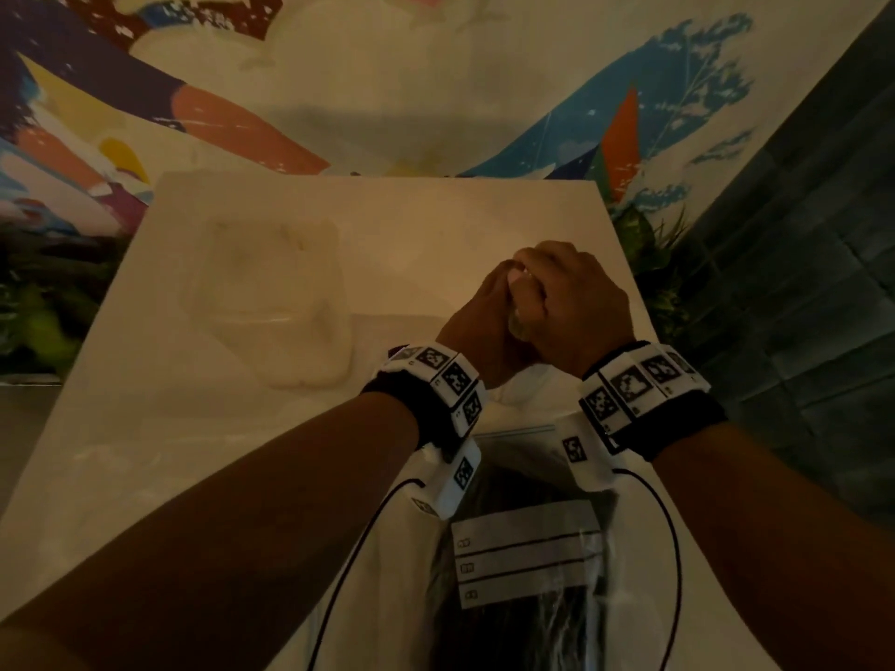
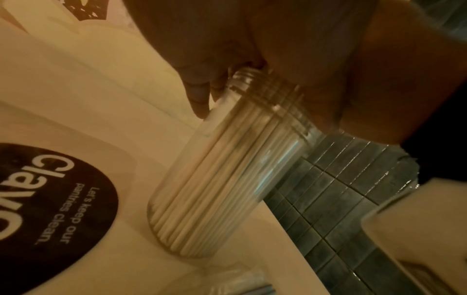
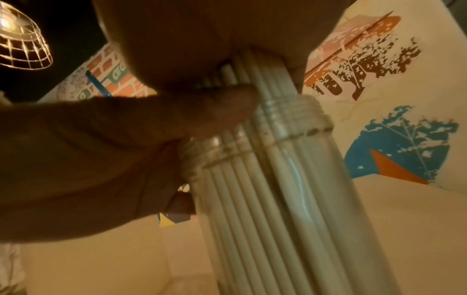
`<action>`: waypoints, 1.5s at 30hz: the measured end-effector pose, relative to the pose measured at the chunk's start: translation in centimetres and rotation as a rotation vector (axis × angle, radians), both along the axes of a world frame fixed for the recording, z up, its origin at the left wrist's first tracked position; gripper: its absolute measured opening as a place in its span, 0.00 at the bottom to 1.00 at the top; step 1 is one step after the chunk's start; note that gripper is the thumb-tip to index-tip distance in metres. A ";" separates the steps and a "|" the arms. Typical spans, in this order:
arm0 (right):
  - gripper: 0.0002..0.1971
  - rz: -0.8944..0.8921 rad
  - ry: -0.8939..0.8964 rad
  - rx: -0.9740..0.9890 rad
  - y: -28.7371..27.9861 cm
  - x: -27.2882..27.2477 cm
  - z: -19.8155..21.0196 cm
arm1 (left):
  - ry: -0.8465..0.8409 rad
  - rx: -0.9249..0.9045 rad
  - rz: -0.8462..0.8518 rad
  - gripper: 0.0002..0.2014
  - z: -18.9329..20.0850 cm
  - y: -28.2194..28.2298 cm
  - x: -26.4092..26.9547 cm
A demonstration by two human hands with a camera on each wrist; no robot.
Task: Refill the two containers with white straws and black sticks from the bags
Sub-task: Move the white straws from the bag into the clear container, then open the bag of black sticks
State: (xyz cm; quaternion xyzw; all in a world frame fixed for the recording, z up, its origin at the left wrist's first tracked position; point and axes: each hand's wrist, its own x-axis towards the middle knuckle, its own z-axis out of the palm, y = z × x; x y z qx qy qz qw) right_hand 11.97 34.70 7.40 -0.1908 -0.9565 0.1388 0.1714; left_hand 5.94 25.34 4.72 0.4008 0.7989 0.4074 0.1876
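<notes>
A clear ribbed glass jar [image 2: 215, 179] stands on the white table [image 1: 145, 452], packed with white straws [image 3: 252, 199]. My left hand [image 1: 484, 322] grips the jar at its threaded neck [image 3: 290, 123]. My right hand [image 1: 571, 293] closes over the straw tops [image 3: 252, 75] that stick out above the rim. In the head view both hands hide the jar; only a pale patch of straws [image 1: 520, 283] shows between them. A zip bag of black sticks [image 1: 523, 622] with a white label lies near me under my wrists. No second container is in view.
A limp clear plastic bag [image 1: 271, 293] lies left of centre on the table. A black round sticker [image 2: 50, 199] is on the tabletop beside the jar. A dark tiled wall [image 1: 799, 283] runs along the right, and a painted mural wall [image 1: 436, 89] stands behind the table.
</notes>
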 end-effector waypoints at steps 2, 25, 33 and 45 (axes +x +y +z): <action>0.28 0.005 0.027 0.045 -0.1 0.1 -0.2 | 0.024 0.048 -0.025 0.46 -0.2 -0.1 0.4; 0.11 -0.340 0.017 -0.677 -6.0 15.5 -3.6 | -0.075 -0.695 -0.124 0.07 -3.2 -6.5 4.4; 0.37 -0.421 -0.001 -0.613 -7.1 15.9 4.9 | -0.194 -0.229 -0.343 0.09 8.6 -10.0 10.0; 0.09 -0.410 0.174 -0.725 -15.7 19.0 13.1 | -0.362 0.091 -0.402 0.04 14.7 -17.6 9.7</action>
